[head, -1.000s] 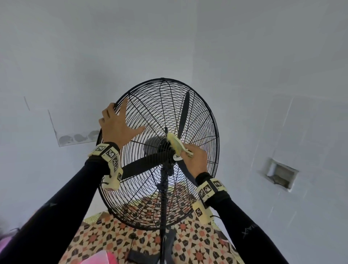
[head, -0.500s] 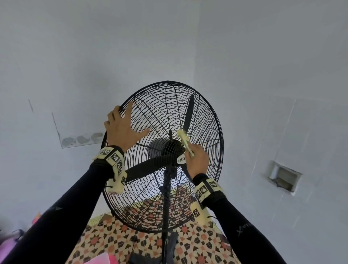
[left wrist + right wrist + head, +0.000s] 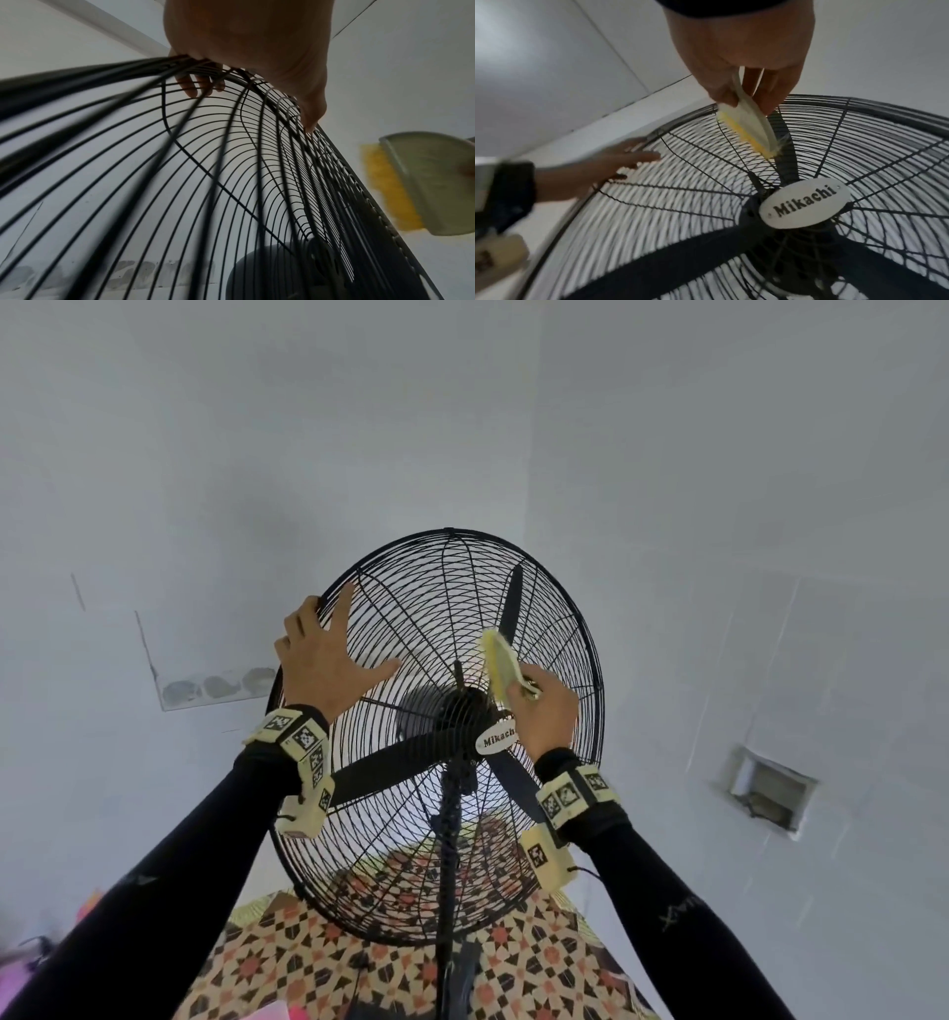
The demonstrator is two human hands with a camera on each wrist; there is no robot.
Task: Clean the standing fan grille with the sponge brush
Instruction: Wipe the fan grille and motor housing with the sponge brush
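Note:
A black standing fan grille (image 3: 411, 618) fills the middle of the head view, with a white Mikachi badge (image 3: 495, 738) on its hub. My left hand (image 3: 334, 654) holds the upper left rim: the thumb is spread on the wires and fingertips (image 3: 194, 87) curl over the edge. My right hand (image 3: 542, 711) grips a sponge brush (image 3: 500, 667) with a pale plastic back and yellow underside. The brush (image 3: 746, 125) lies against the wires just above and right of the hub, over a black blade. It also shows at the right edge of the left wrist view, as the brush (image 3: 424, 186).
The fan's pole (image 3: 449, 865) runs down to a patterned floor (image 3: 308, 963). Plain pale walls stand behind, with a patched strip (image 3: 215, 685) on the left and a small recess (image 3: 770, 798) on the right. Pink items (image 3: 267, 1012) lie at the bottom left.
My right hand has carried the brush up and to the right, from the hub onto the wires above it. My left hand has stayed on the upper left rim.

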